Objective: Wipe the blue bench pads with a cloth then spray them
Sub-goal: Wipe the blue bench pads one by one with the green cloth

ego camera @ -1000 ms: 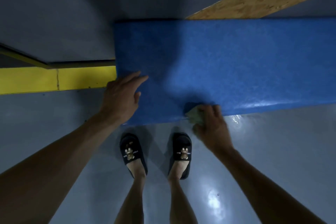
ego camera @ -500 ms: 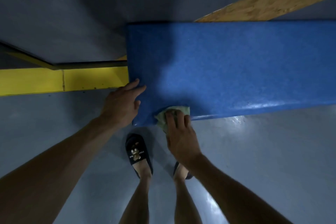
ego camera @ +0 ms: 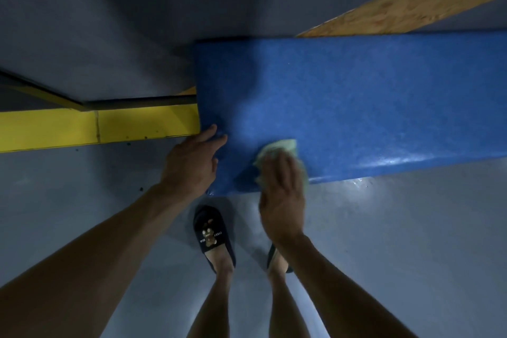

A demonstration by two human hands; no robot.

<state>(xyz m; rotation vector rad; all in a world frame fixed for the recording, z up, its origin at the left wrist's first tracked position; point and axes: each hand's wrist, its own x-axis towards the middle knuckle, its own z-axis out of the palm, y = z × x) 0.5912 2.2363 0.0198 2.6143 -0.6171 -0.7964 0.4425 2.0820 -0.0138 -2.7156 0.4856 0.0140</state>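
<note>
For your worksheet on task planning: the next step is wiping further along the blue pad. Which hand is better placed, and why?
The right hand: it already presses the cloth onto the blue pad near its front edge. The left hand holds no cloth and rests on the pad's corner, seemingly bracing.

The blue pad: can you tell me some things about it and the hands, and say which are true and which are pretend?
1. The right hand presses a cloth on the blue pad. True.
2. The left hand holds a spray bottle. False: it rests on the pad's corner, holding nothing.
3. A yellow beam meets the pad's left end. True.
4. The cloth is red. False: it is pale green.
5. The person is barefoot. False: a dark slipper shows.
</note>
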